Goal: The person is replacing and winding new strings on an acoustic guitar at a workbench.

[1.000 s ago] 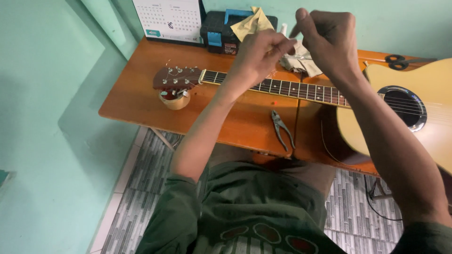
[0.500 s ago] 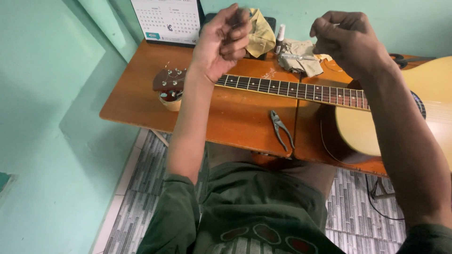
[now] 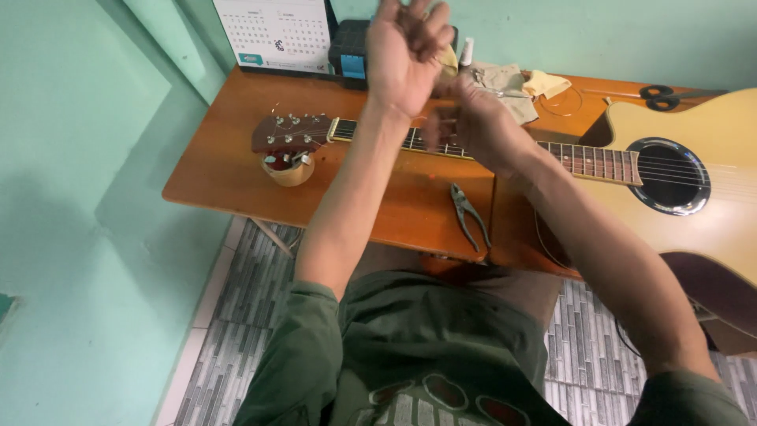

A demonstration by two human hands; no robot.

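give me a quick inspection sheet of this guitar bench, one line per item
surface: orange-brown wooden table, guitar laid across it
job's things: acoustic guitar, headstock propped on a tape roll
clutter: pliers, scissors, cloths, small bottle, desk calendar, dark box
hands: left hand raised above the neck, right hand lower, blurred; grip unclear
cables: thin wire coil on table
surroundings: green walls, grey tiled floor

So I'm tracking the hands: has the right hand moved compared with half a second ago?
Yes. The right hand has dropped and moved left, close over the guitar neck, nearer the left hand.
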